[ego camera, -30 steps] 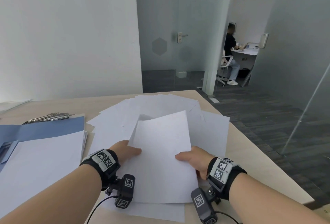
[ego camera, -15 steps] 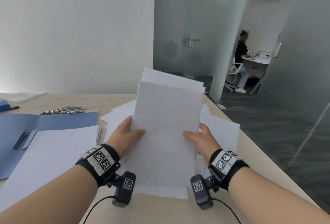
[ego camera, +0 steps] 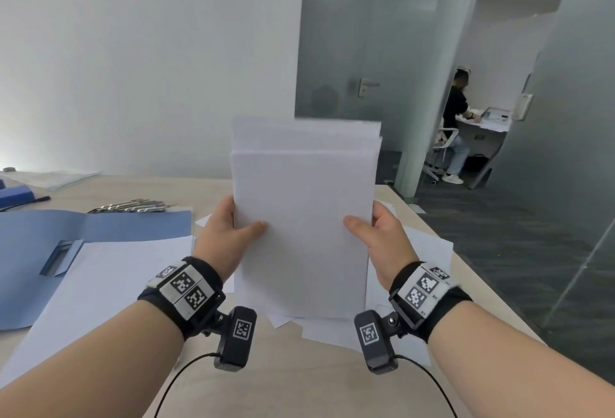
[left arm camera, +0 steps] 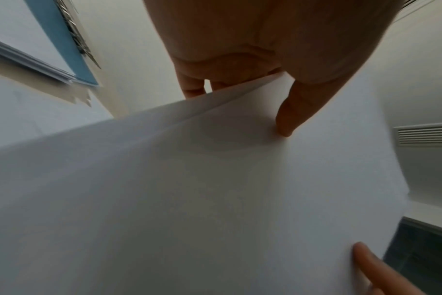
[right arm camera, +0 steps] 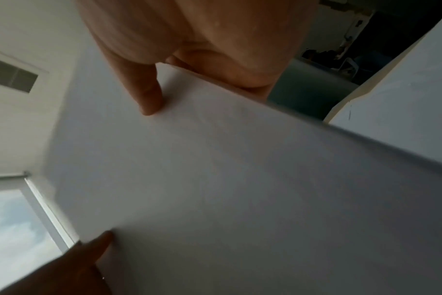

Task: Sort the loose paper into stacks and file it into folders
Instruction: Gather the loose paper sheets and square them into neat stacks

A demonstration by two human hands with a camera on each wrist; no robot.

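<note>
Paper stack (ego camera: pixel 304 217) held upright between both hands above the surface (ego camera: pixel 299 377). Left hand (ego camera: pixel 226 234) grips its left edge, right hand (ego camera: pixel 379 237) its right edge, thumbs on the near face. Head view alone shows uneven top edges, loose sheets (ego camera: pixel 429 251) under and right of the right hand, and an open blue folder (ego camera: pixel 93 227) with a white pile (ego camera: pixel 100 277) left of the left hand. Left wrist view adds fingers (left arm camera: pixel 192 85) curled behind the stack. Right wrist view: thumb (right arm camera: pixel 144 87) pressed on paper, fingers hidden behind it. Stack's bottom edge is hard to make out against the loose sheets; both wrist views blurred.
</note>
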